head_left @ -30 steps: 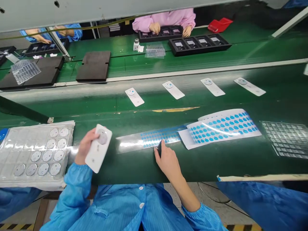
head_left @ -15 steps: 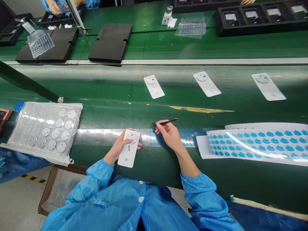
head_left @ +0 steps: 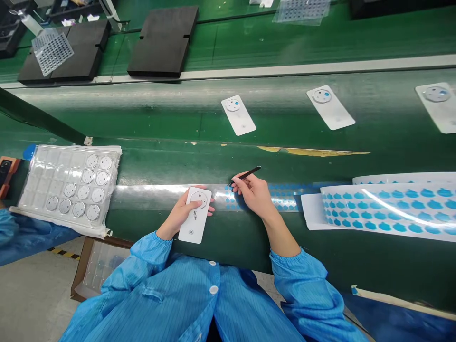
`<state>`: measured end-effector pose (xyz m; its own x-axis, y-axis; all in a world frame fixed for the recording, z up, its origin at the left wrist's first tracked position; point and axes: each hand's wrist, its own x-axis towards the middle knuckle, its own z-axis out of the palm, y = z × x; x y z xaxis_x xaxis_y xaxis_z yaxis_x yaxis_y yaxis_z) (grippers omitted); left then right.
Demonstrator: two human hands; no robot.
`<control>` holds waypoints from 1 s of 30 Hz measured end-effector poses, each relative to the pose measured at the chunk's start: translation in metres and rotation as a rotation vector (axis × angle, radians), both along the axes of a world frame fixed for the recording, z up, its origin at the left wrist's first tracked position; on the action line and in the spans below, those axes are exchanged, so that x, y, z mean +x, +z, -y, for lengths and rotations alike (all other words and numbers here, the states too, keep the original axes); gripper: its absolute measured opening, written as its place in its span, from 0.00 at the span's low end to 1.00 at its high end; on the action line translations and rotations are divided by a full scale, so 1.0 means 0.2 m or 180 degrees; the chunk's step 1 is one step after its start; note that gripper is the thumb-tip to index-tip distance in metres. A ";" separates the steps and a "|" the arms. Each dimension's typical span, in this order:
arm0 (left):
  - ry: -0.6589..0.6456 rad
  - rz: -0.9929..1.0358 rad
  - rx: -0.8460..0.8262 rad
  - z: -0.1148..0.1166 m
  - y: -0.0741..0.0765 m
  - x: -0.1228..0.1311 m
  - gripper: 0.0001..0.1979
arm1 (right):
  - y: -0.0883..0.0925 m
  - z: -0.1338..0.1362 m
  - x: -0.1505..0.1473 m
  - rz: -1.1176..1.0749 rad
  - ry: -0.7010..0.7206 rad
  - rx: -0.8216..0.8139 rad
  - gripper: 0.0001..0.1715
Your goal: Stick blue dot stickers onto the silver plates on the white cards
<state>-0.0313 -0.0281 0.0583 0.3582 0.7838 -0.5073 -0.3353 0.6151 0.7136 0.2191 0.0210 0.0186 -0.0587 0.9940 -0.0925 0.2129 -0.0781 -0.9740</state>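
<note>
My left hand is closed around a white phone back cover, its thumb lying by the round camera ring at the top. Dark lettering runs down the cover. To its right, my right hand pinches black tweezers, their tip pointing down and left. That tip hangs over or touches a clear strip of small blue dot stickers; I cannot tell which. Farther back lie similar covers, one left, one in the middle and one at the right edge.
Left, a clear plastic tray holds several round white camera rings. At right are curled sheets of blue stickers. Black foam blocks rest beyond the metal rail. A dark slanted bar crosses the left side.
My view has tilted down and come closer, so the far side slides up and the co-workers' hands leave the picture. Both hands keep their holds and barely move.
</note>
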 end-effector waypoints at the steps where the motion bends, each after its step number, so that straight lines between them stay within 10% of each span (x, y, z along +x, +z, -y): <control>1: 0.0014 0.0009 0.0008 0.00 0.00 0.00 0.30 | 0.00 0.00 0.00 -0.0010 -0.0016 -0.0003 0.30; 11: 0.0101 0.0031 0.0067 0.02 0.00 0.00 0.31 | 0.06 0.01 0.00 -0.0285 -0.0231 0.0029 0.28; 20: 0.0313 0.0032 0.0001 0.14 0.23 0.07 0.31 | 0.38 0.30 -0.28 -0.1323 -0.0161 -0.0122 0.17; 30: 0.0290 0.0065 0.0026 0.15 0.32 0.06 0.26 | 0.42 0.32 -0.33 -0.1280 -0.0269 -0.0279 0.17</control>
